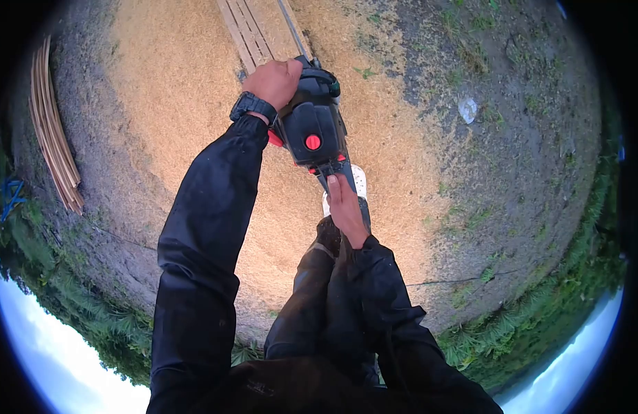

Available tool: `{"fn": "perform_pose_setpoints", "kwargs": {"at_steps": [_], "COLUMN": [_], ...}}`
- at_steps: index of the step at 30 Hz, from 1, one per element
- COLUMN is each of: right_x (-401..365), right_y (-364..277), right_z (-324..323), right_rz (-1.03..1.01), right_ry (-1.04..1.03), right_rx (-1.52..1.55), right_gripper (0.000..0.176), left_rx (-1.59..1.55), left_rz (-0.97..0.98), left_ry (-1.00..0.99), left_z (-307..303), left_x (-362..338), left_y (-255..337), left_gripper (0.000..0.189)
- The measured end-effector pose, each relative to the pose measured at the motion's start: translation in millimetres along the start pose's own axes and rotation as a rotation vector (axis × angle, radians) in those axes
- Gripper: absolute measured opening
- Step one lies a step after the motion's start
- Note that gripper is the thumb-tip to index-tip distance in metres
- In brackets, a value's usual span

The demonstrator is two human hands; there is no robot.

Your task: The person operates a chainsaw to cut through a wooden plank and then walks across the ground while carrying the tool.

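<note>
Both hands on the machine here: a dark chainsaw [308,124] with red details, dead centre in front of the person's legs, its long bar [293,29] pointing away over the ground. The left hand [274,83] is wrapped over the front handle, knuckles up, a black watch [253,106] on that wrist. And the right hand [348,212] grasps the rear handle, thumb along the top; whether a finger sits on the trigger is hidden underneath. Just beside the bar, long wooden boards [244,29] stretch off ahead, over ground thick with sawdust [167,131]. A white shoe [359,181] peeks out below the saw. Over to the left, well apart, a bundle of long strips [50,131]; out right, a small pale object [467,110], too small to identify.
</note>
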State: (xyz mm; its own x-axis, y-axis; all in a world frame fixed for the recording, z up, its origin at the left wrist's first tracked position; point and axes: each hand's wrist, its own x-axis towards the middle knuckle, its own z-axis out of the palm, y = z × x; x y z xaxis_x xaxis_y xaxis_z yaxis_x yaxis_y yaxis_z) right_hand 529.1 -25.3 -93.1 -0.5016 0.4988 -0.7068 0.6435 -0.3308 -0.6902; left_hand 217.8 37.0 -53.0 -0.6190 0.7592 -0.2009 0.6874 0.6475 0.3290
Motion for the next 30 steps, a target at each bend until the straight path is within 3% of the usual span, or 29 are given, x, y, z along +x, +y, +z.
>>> {"fn": "perform_pose_setpoints", "kwargs": {"at_steps": [3, 5, 12, 14, 24, 26, 30], "right_x": [0, 14, 25, 27, 45, 52, 59], "right_y": [-9, 6, -36, -37, -39, -44, -55], "right_z": [-3, 5, 3, 2, 11, 10, 13], "right_rz": [-0.019, -0.051, -0.032, -0.015, -0.034, -0.065, -0.092], "right_ry": [0.007, 0.016, -0.005, -0.018, -0.010, 0.003, 0.014], "right_rx": [-0.021, 0.008, 0.041, 0.038, 0.066, 0.057, 0.059], "right_gripper": [0.049, 0.050, 0.051, 0.051, 0.050, 0.050, 0.049], "left_rx": [-0.001, -0.005, 0.034, 0.057, 0.044, 0.084, 0.073], "left_rz": [0.009, -0.088, -0.047, -0.064, -0.097, 0.014, 0.053], "left_ry": [-0.028, -0.064, -0.037, -0.066, -0.081, -0.039, 0.001], "left_z": [-8, -27, -31, -28, -36, -42, -41], "left_x": [1, 1, 34, 39, 53, 60, 75], "left_y": [6, 21, 1, -1, -3, -5, -14], "left_gripper": [0.050, 0.046, 0.043, 0.056, 0.058, 0.037, 0.039]}}
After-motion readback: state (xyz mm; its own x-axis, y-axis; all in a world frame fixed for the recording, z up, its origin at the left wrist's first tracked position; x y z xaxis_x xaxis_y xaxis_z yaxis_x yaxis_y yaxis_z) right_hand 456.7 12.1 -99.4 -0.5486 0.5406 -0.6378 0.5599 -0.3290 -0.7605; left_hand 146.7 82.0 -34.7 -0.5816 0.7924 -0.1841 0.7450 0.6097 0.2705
